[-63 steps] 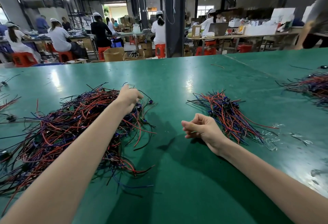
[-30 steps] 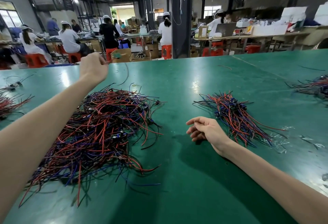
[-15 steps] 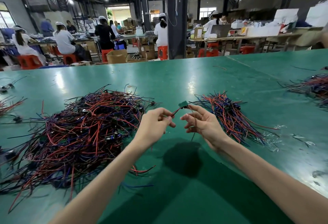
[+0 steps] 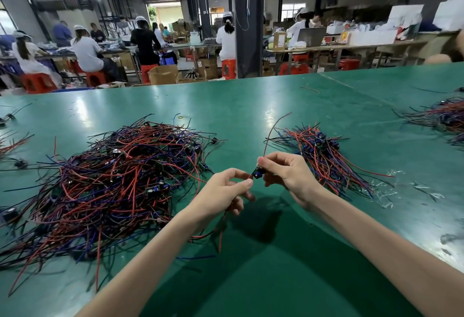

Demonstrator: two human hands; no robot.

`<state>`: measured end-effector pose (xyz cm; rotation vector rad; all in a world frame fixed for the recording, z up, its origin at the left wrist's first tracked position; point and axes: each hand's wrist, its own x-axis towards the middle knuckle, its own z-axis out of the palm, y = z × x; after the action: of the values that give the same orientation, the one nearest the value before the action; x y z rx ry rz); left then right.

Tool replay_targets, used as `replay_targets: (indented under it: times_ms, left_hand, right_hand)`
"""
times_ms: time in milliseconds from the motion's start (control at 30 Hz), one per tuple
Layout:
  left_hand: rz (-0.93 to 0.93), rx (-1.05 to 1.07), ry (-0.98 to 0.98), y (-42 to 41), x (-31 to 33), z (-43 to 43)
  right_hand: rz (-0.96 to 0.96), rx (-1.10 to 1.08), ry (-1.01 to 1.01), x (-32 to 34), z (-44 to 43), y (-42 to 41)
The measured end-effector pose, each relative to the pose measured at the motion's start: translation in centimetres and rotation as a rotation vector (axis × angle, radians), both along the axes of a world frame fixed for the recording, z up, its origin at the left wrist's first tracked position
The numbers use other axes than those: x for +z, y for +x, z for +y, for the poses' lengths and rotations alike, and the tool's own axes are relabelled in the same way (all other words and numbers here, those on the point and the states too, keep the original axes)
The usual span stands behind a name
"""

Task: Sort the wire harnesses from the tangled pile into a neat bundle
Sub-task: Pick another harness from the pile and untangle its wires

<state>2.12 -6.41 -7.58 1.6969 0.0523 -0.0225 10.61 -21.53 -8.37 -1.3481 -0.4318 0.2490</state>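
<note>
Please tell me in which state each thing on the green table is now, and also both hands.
tangled pile: loose and knotted, lying on the table, left of the hands.
neat bundle: wires roughly parallel, lying right of the hands.
wire harness: held up between both hands, wires hanging down.
left hand: pinches the harness wires.
right hand: pinches the harness at its connector.

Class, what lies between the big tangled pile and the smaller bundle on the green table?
In the head view, the left hand and right hand pinch one wire harness there, above bare green table.
</note>
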Motion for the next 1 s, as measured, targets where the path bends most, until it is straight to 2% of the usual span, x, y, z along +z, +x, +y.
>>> replay_targets:
  times_ms: [133,400,700,1000]
  left_hand:
    - [-0.038,0.001,-0.014,-0.1,-0.6,-0.5]
    - [0.075,-0.007,-0.121,-0.5,-0.7,-0.5]
    - [0.086,0.037,-0.097,-0.3,-1.1,0.6]
    - [0.07,0.032,-0.073,-0.2,-1.2,0.9]
  right_hand:
    - [-0.014,0.024,-0.026,-0.2,0.4,-0.6]
    - [0.081,-0.066,0.009,0.0,0.3,-0.4]
    - [0.146,-0.307,0.149,1.5,-1.8,1.7]
    - [0.236,-0.296,0.22,1.9,-2.6,2.4]
